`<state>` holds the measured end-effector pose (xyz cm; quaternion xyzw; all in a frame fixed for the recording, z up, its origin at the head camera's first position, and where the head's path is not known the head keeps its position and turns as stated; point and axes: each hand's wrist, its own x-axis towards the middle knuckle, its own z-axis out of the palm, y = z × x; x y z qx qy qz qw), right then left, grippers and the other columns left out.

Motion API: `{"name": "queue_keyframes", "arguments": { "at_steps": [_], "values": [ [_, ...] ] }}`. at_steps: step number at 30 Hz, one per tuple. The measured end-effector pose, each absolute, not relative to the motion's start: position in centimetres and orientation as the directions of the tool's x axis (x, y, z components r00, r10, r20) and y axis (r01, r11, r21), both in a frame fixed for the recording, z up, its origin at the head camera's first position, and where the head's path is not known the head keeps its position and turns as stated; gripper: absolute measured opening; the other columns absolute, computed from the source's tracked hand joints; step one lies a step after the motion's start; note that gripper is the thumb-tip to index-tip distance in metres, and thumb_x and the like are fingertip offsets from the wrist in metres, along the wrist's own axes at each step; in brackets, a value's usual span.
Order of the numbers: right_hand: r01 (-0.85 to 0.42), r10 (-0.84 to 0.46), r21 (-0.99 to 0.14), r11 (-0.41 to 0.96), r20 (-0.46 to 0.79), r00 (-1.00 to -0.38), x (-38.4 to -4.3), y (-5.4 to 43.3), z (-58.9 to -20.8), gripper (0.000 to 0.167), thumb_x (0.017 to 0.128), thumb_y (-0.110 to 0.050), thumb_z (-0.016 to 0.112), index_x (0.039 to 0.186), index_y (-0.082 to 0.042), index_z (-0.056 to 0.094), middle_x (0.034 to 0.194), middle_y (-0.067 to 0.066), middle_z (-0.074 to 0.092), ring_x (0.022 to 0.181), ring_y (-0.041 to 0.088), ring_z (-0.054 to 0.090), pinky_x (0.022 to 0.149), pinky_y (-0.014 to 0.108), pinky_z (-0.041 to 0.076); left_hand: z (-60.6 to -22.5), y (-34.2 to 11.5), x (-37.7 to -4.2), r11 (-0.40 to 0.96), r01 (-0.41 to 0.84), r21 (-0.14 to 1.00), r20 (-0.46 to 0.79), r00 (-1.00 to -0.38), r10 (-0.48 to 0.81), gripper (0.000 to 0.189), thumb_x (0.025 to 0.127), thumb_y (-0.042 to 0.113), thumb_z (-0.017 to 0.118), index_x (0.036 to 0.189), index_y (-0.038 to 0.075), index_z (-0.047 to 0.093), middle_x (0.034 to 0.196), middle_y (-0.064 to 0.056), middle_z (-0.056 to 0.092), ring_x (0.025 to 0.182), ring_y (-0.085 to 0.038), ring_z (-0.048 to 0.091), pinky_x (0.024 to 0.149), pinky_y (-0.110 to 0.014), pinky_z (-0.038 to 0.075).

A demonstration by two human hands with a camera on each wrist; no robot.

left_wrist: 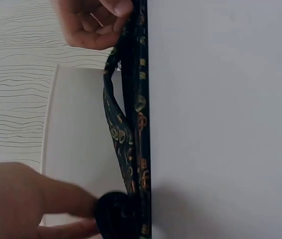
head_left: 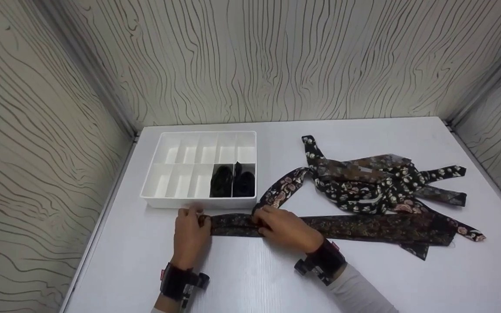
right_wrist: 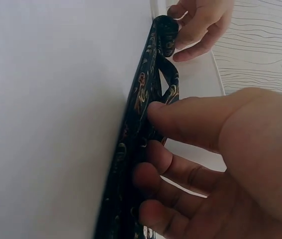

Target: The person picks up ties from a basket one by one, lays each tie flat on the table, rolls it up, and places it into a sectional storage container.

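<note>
A dark floral necktie (head_left: 372, 228) lies stretched sideways across the white table, its wide end at the right. At its left end my left hand (head_left: 192, 234) holds a small coil, and this rolled end (left_wrist: 115, 215) stands on edge between thumb and fingers in the left wrist view. Further along, my right hand (head_left: 287, 230) pinches the tie's edge, with the thumb (right_wrist: 173, 117) on one side and fingertips on the other. A narrow loop of the fabric (right_wrist: 170, 74) bulges between the hands. The pink-flowered tie end (head_left: 283, 189) passes close behind my right fingers.
Behind my left hand stands a white divided tray (head_left: 176, 202). Two front-right compartments hold dark rolled fabric (head_left: 222, 181). A tangled pile of floral ties (head_left: 363, 184) lies at the right, overlapping the stretched one. Wood-patterned panels (head_left: 250, 61) wall the table's back and sides.
</note>
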<state>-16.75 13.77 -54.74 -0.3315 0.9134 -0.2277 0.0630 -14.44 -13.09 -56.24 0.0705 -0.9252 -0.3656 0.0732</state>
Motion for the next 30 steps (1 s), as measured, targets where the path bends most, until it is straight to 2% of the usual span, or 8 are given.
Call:
{"name": "queue_keyframes", "arguments": {
  "at_steps": [3,5,11,17,20,24,27,30],
  "values": [
    [-0.604,-0.64,-0.422,0.676,0.07,-0.765,-16.8,13.3,-54.6,0.017,0.1,-0.015,0.071,0.115,-0.012,0.068,0.111,0.002,0.069,0.092,0.019,0.07,0.08,0.035,0.061,-56.4,-12.8,-14.4,0.727,-0.115,0.677,0.041,-0.98,-0.193,0.032,0.097,0.017,0.072,0.122,-0.002,0.067,0.112,-0.019,0.064,0.104,-0.034,0.064,0.083,-0.048,0.054],
    [-0.619,-0.642,-0.408,0.671,0.1,-0.761,-16.8,12.6,-54.5,0.014,0.1,-0.015,0.072,0.113,-0.012,0.069,0.108,0.002,0.069,0.091,0.018,0.07,0.079,0.034,0.061,-56.5,-12.6,-14.5,0.721,-0.11,0.685,0.037,-0.982,-0.184,0.029,0.096,0.014,0.073,0.12,0.0,0.065,0.11,-0.017,0.065,0.102,-0.032,0.065,0.084,-0.047,0.055],
    [-0.66,-0.658,-0.416,0.626,0.173,-0.733,-17.1,9.9,-53.7,0.013,0.101,-0.018,0.071,0.113,-0.014,0.071,0.11,0.001,0.071,0.093,0.016,0.07,0.081,0.031,0.061,-56.9,-11.3,-14.7,0.671,0.012,0.742,0.13,-0.984,-0.126,0.028,0.092,-0.002,0.069,0.115,0.004,0.055,0.101,-0.008,0.062,0.092,-0.022,0.061,0.078,-0.039,0.052],
    [-0.671,-0.678,-0.415,0.614,0.157,-0.718,-17.3,7.9,-53.7,0.022,0.102,-0.019,0.069,0.123,-0.012,0.068,0.118,0.004,0.068,0.108,0.018,0.067,0.092,0.031,0.059,-57.0,-10.3,-14.6,0.684,0.109,0.721,0.189,-0.981,-0.043,0.03,0.092,-0.004,0.073,0.109,0.006,0.051,0.101,-0.005,0.053,0.089,-0.017,0.055,0.075,-0.029,0.048],
    [-0.659,-0.688,-0.429,0.618,0.111,-0.717,-17.4,7.6,-54.3,0.026,0.103,-0.02,0.067,0.129,-0.012,0.067,0.124,0.005,0.068,0.116,0.02,0.065,0.098,0.033,0.059,-56.9,-10.5,-14.5,0.679,0.126,0.723,0.178,-0.984,-0.006,0.031,0.09,0.0,0.079,0.105,0.006,0.053,0.105,-0.006,0.05,0.09,-0.017,0.053,0.075,-0.028,0.046],
    [-0.628,-0.691,-0.479,0.614,0.059,-0.72,-17.4,7.6,-54.9,0.026,0.104,-0.023,0.066,0.129,-0.013,0.067,0.127,0.004,0.067,0.117,0.019,0.064,0.101,0.034,0.058,-56.7,-11.2,-14.3,0.656,0.173,0.734,0.164,-0.984,0.076,0.033,0.086,0.005,0.084,0.108,0.003,0.06,0.113,-0.011,0.051,0.094,-0.022,0.056,0.078,-0.031,0.049],
    [-0.6,-0.681,-0.51,0.616,0.038,-0.732,-17.5,7.7,-55.0,0.025,0.104,-0.024,0.067,0.126,-0.012,0.068,0.125,0.003,0.066,0.111,0.017,0.065,0.097,0.032,0.058,-56.8,-12.3,-14.4,0.63,0.263,0.731,0.205,-0.965,0.166,0.035,0.08,0.001,0.083,0.11,0.002,0.064,0.12,-0.014,0.055,0.101,-0.026,0.06,0.085,-0.036,0.052],
    [-0.574,-0.666,-0.529,0.625,0.023,-0.746,-17.7,7.6,-55.0,0.022,0.104,-0.026,0.068,0.121,-0.012,0.069,0.121,0.002,0.065,0.102,0.014,0.064,0.088,0.027,0.058,-56.6,-12.9,-14.4,0.649,0.354,0.674,0.254,-0.935,0.246,0.034,0.077,-0.007,0.079,0.108,0.005,0.07,0.118,-0.012,0.063,0.101,-0.028,0.061,0.086,-0.041,0.053]
  ]
}}
